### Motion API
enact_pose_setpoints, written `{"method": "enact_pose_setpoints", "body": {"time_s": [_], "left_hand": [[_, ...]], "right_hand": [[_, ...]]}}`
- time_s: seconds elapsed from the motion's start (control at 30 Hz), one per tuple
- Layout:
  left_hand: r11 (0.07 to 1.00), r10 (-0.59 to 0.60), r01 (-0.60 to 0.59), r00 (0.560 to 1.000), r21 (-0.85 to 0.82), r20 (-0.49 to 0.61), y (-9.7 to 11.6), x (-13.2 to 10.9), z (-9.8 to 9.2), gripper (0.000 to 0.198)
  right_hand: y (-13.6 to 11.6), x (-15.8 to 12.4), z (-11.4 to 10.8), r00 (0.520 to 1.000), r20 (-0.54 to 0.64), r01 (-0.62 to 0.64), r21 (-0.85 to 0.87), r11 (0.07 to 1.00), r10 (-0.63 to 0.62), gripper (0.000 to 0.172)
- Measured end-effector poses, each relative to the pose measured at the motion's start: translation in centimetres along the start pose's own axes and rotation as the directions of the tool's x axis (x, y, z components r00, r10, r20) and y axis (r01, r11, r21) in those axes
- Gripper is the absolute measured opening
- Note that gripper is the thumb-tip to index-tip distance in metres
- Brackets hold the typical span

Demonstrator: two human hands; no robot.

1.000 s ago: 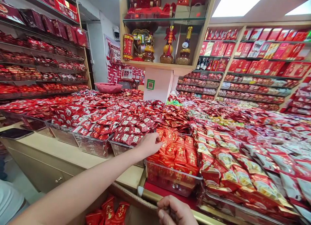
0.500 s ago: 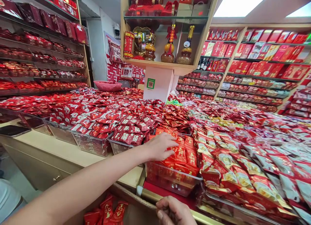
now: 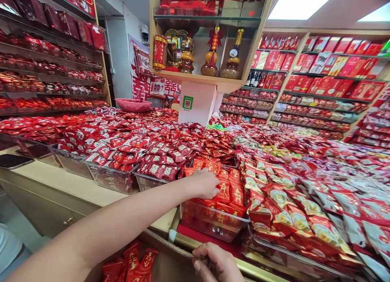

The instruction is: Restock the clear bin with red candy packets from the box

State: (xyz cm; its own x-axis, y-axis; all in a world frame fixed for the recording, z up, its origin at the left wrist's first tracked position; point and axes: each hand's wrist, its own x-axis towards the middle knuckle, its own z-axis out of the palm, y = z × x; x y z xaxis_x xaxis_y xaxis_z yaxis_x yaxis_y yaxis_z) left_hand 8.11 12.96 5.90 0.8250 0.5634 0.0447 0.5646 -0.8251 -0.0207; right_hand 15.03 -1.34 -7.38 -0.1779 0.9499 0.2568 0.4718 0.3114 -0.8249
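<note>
My left hand [image 3: 204, 183] reaches into a clear plastic bin [image 3: 213, 225] heaped with red snack packets [image 3: 223, 191] printed in gold. Its fingers are bent down and drawn together on a packet; the fingertips are partly hidden. Below, by the rim of a cardboard box [image 3: 170, 244], my right hand [image 3: 217, 262] is curled, thumb against fingers. Whatever it may hold does not show. Inside the box lie several loose red packets [image 3: 134, 261] of the same look.
Left of the bin stand more clear bins [image 3: 111, 176] of maroon and red packets [image 3: 158, 162]. On the right are durian-print packets [image 3: 300, 219]. A phone [image 3: 14, 161] lies on the counter [image 3: 100, 196]. A display cabinet [image 3: 198, 77] overhangs the heap, near a pink basket [image 3: 133, 105].
My left hand's fingers, spread over the packets before, have bent down and closed together among them. My right hand stays curled by the box. The view has shifted slightly.
</note>
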Motion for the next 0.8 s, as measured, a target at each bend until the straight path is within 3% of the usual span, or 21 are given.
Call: {"method": "enact_pose_setpoints", "body": {"time_s": [0.3, 0.43, 0.5, 0.57, 0.6, 0.67, 0.7, 0.73, 0.77, 0.8], "left_hand": [[1.0, 0.016, -0.016, 1.0, -0.024, -0.002, -0.3, -0.5, -0.4, 0.034], [0.972, 0.086, -0.139, 0.959, -0.187, -0.269, 0.2, -4.0, -1.7, 0.03], [0.92, 0.075, -0.177, 0.955, -0.35, -0.286, 1.0, -7.1, -1.5, 0.026], [0.846, 0.138, -0.154, 0.988, -0.51, -0.07, 1.8, -10.3, 0.1, 0.026], [0.819, 0.209, -0.127, 0.974, -0.559, 0.084, 1.9, -11.9, 1.5, 0.024], [0.82, 0.265, -0.008, 0.892, -0.573, 0.366, 1.8, -14.4, 5.4, 0.013], [0.841, 0.203, 0.09, 0.861, -0.533, 0.466, 1.5, -15.5, 7.7, 0.007], [0.851, 0.038, 0.244, 0.855, -0.465, 0.517, 1.2, -16.3, 10.0, 0.012], [0.807, -0.174, 0.409, 0.854, -0.426, 0.491, 0.9, -17.0, 12.1, 0.019], [0.765, -0.273, 0.48, 0.845, -0.43, 0.459, 0.5, -17.5, 14.0, 0.02]], "right_hand": [[-0.6, -0.2, -0.4, 0.999, 0.023, -0.047, 0.064, 0.997, 0.045, 0.016], [-0.6, -0.1, -0.7, 0.986, 0.073, -0.167, 0.401, 0.901, 0.151, 0.027], [-0.8, 0.0, -1.0, 0.975, 0.062, -0.209, 0.568, 0.796, 0.212, 0.031], [-1.1, 0.1, -1.5, 0.967, 0.051, -0.222, 0.643, 0.733, 0.248, 0.032], [-1.3, 0.1, -1.9, 0.964, 0.056, -0.232, 0.65, 0.723, 0.259, 0.03], [-1.8, 0.1, -2.5, 0.95, 0.086, -0.281, 0.657, 0.7, 0.3, 0.03], [-1.9, 0.1, -2.8, 0.944, 0.106, -0.305, 0.646, 0.699, 0.313, 0.029], [-2.0, 0.1, -3.0, 0.937, 0.122, -0.327, 0.636, 0.699, 0.328, 0.028], [-2.1, 0.1, -3.2, 0.931, 0.134, -0.346, 0.624, 0.701, 0.34, 0.028], [-2.2, 0.0, -3.3, 0.926, 0.147, -0.361, 0.607, 0.708, 0.347, 0.028]]}}
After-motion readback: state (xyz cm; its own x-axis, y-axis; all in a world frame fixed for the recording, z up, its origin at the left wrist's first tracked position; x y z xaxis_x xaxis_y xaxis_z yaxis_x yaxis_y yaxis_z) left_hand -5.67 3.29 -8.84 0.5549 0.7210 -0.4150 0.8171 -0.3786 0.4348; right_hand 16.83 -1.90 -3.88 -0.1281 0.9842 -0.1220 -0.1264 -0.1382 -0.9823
